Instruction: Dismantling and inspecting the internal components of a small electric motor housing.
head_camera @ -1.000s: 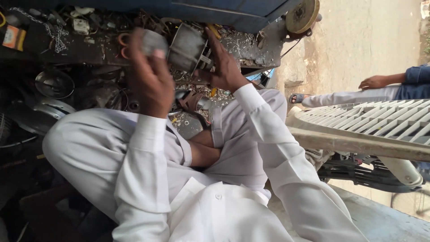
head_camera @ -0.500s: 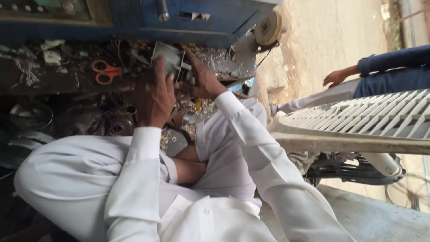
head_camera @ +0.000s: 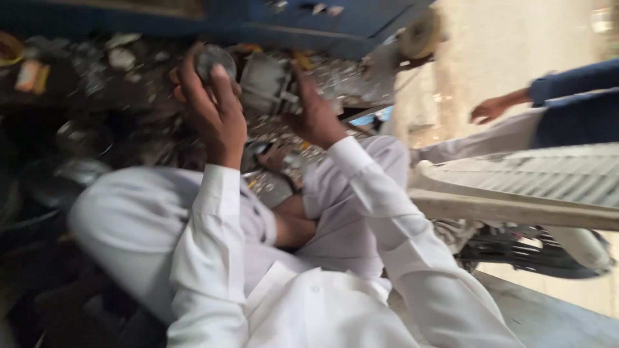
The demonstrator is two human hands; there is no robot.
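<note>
My left hand (head_camera: 209,109) is wrapped tight over a round grey cap (head_camera: 214,61); my right hand (head_camera: 313,113) clamps the side of one boxy metal motor (head_camera: 267,84), raised above my lap before a blue cabinet (head_camera: 309,26). The motor looks heavy, rigid and greasy, best held by its casing. Two hands, one motor; a second person's hand (head_camera: 488,109) is well apart.

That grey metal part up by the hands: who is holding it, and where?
Both hands hold it: the left hand wraps its round end, the right hand grips the other side of the grey metal part. Blur hides the fingers' exact placement.
</note>
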